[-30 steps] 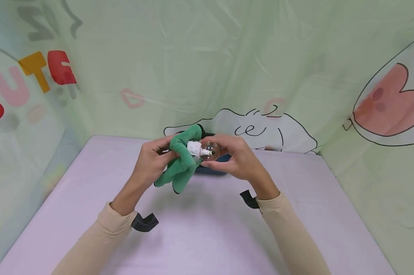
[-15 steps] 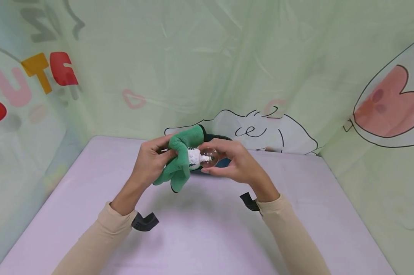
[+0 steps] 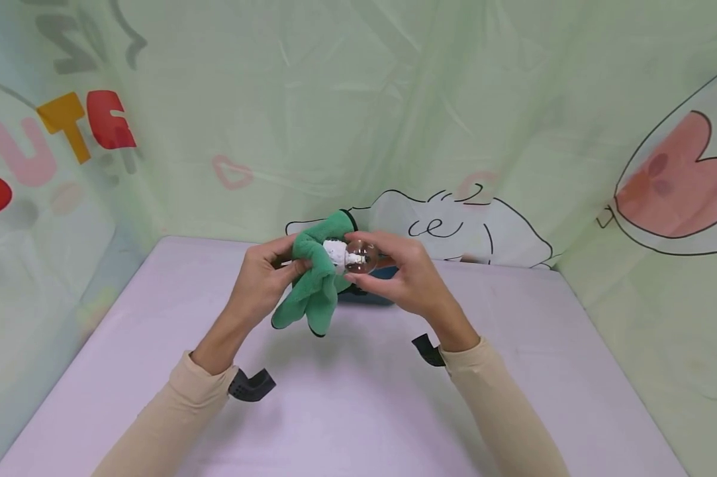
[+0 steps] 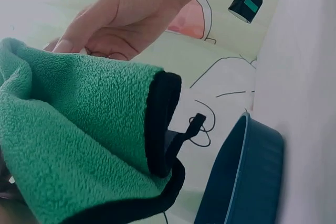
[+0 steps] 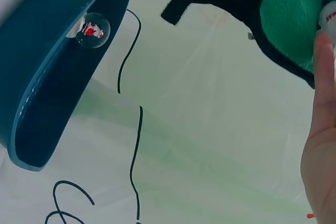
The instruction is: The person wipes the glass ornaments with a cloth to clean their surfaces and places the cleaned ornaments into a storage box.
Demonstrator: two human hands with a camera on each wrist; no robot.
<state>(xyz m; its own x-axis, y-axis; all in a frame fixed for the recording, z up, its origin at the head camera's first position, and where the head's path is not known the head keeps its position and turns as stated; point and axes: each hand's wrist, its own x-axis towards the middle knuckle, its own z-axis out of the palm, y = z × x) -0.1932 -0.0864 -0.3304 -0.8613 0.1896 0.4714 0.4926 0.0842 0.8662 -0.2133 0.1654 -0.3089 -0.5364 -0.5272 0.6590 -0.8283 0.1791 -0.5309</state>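
Observation:
In the head view, my left hand (image 3: 261, 278) grips a green cloth (image 3: 316, 291) with dark edging, bunched against the white base of a small snow globe. Thumb and fingers of my right hand (image 3: 412, 270) pinch the clear ball of that snow globe (image 3: 363, 257), which lies sideways above the table. A small figure shows inside the ball. The left wrist view has the cloth (image 4: 89, 108) filling its left side, with the right hand (image 4: 131, 17) behind it. In the right wrist view, only part of the right hand (image 5: 323, 145) appears, beside the cloth (image 5: 289, 24).
Behind the hands stands a dark blue bin (image 3: 367, 296) on the pale lilac table (image 3: 346, 411). Another small snow globe (image 5: 93, 30) sits inside it, seen in the right wrist view. A printed curtain (image 3: 310, 112) encloses the back and sides.
The snow globe dipped slightly, then rose again in the right hand. The cloth has shifted on its base, and its lower corners now hang further right. Both hands keep their holds.

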